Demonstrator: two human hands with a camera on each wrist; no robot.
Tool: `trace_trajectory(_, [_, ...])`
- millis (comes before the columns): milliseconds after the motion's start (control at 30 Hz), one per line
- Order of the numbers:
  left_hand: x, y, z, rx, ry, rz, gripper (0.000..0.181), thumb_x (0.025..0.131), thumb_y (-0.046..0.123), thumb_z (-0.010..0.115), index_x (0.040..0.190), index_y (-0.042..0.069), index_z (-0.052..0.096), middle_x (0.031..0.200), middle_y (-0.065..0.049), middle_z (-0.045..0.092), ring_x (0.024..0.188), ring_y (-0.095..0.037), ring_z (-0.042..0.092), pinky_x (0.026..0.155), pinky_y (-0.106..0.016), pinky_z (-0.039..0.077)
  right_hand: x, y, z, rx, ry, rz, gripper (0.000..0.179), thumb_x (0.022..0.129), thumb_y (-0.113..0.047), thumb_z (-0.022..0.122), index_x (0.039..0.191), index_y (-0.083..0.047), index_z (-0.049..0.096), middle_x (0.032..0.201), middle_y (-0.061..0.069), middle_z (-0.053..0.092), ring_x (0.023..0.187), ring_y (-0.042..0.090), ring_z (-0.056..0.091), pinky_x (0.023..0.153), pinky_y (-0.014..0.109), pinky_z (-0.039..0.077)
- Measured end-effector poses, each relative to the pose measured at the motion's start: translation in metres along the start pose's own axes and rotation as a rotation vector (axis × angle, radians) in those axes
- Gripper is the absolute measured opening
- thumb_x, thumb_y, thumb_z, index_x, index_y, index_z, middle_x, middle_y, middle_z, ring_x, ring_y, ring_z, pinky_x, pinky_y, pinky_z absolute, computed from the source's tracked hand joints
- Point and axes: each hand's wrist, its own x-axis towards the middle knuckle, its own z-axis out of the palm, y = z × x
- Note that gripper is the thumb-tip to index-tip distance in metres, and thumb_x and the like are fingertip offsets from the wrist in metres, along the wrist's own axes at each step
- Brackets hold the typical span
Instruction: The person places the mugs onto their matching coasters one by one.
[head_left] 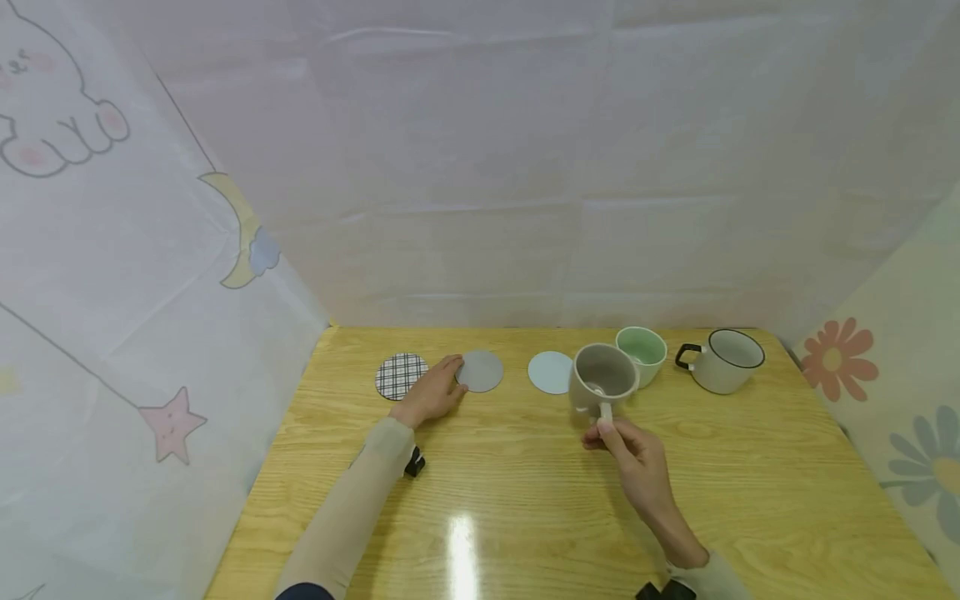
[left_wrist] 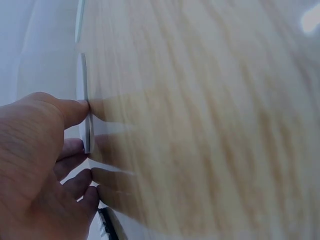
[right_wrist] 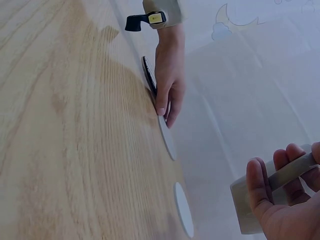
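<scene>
Pale sheeting (head_left: 465,167) is enclosing a wood-grained surface (head_left: 517,508) on three sides, forming a booth-like nook, whether in a home or studio being unclear. A cartoon animal (head_left: 45,100), moon (head_left: 238,225) and star (head_left: 172,423) are decorating the left of the frame, flowers (head_left: 838,358) the right edge.

Items partly concealed or cropped, listed by hand.
Plaid coaster (head_left: 396,377), under left hand (head_left: 432,392): lower right edge covered. Grey coaster (head_left: 483,372), at left fingertips: left edge covered. Pale blue coaster (head_left: 548,372), beyond and left of right hand (head_left: 636,460): right edge hidden by grey mug (head_left: 586,395) in that hand. Green cup (head_left: 651,350), beyond right hand: lower left side hidden by same mug. Left hand, left wrist view: cropped at left. Right hand, right wrist view: cropped at right, fingers covering part of mug. Rabbit drawing (head_left: 45,92), far left of left hand: cropped.
</scene>
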Motion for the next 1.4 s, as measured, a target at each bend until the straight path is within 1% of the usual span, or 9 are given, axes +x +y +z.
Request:
trace_trajectory(267, [0.000, -0.002, 0.001, 0.005, 0.008, 0.008, 0.063, 0.112, 0.028, 0.059, 0.164, 0.000, 0.037, 0.170, -0.017, 0.038, 0.155, -0.037, 0.042, 0.128, -0.052, 0.038, 0.004, -0.002, 0.006, 0.026, 0.004, -0.030, 0.027, 0.109, 0.004, 0.052, 0.095, 0.012, 0.073, 0.092, 0.020, 0.075, 0.086, 0.015, 0.077, 0.079, 0.027, 0.067])
trace_trajectory(467, [0.001, -0.002, 0.002, 0.006, 0.007, 0.001, 0.063, 0.112, 0.027, 0.059, 0.164, 0.000, 0.038, 0.171, -0.017, 0.038, 0.155, -0.036, 0.042, 0.128, -0.052, 0.038, 0.007, -0.004, 0.009, 0.036, 0.001, -0.012, 0.027, 0.110, 0.002, 0.052, 0.096, 0.012, 0.073, 0.093, 0.022, 0.074, 0.087, 0.016, 0.078, 0.080, 0.029, 0.067])
trace_trajectory(533, [0.001, -0.002, 0.002, 0.004, 0.004, -0.006, 0.063, 0.111, 0.027, 0.059, 0.164, 0.000, 0.038, 0.171, -0.016, 0.037, 0.156, -0.036, 0.041, 0.128, -0.052, 0.037, 0.008, -0.004, 0.010, 0.035, 0.001, -0.006, 0.027, 0.110, 0.002, 0.053, 0.096, 0.011, 0.073, 0.093, 0.020, 0.075, 0.087, 0.016, 0.078, 0.080, 0.029, 0.067])
trace_trajectory(667, [0.000, 0.000, 0.002, 0.009, -0.002, -0.014, 0.063, 0.111, 0.027, 0.059, 0.164, 0.000, 0.037, 0.171, -0.016, 0.037, 0.156, -0.036, 0.041, 0.129, -0.052, 0.037, 0.009, -0.005, 0.012, 0.027, -0.004, 0.000, 0.027, 0.110, 0.001, 0.053, 0.096, 0.011, 0.073, 0.093, 0.021, 0.075, 0.087, 0.016, 0.078, 0.079, 0.030, 0.067])
trace_trajectory(833, [0.000, 0.002, 0.000, 0.005, 0.004, -0.007, 0.062, 0.111, 0.026, 0.059, 0.163, -0.001, 0.038, 0.170, -0.017, 0.038, 0.155, -0.036, 0.042, 0.128, -0.052, 0.037, 0.010, -0.006, 0.014, 0.012, -0.014, 0.003, 0.027, 0.111, 0.000, 0.053, 0.096, 0.010, 0.073, 0.094, 0.024, 0.074, 0.087, 0.015, 0.078, 0.079, 0.029, 0.067])
trace_trajectory(1133, [0.000, 0.004, -0.002, 0.002, 0.000, 0.003, 0.062, 0.111, 0.024, 0.060, 0.162, -0.003, 0.039, 0.170, -0.019, 0.039, 0.154, -0.038, 0.043, 0.128, -0.053, 0.037, 0.012, -0.005, 0.019, 0.037, -0.036, 0.010, 0.027, 0.111, 0.000, 0.052, 0.097, 0.011, 0.072, 0.094, 0.022, 0.073, 0.087, 0.017, 0.077, 0.079, 0.029, 0.067])
trace_trajectory(1400, [0.000, 0.003, 0.000, 0.012, 0.005, 0.001, 0.062, 0.111, 0.025, 0.059, 0.162, -0.002, 0.039, 0.170, -0.018, 0.038, 0.154, -0.038, 0.043, 0.128, -0.053, 0.037, 0.013, -0.006, 0.022, 0.011, -0.037, 0.015, 0.027, 0.111, -0.001, 0.053, 0.095, 0.009, 0.073, 0.094, 0.022, 0.073, 0.086, 0.016, 0.077, 0.079, 0.028, 0.067])
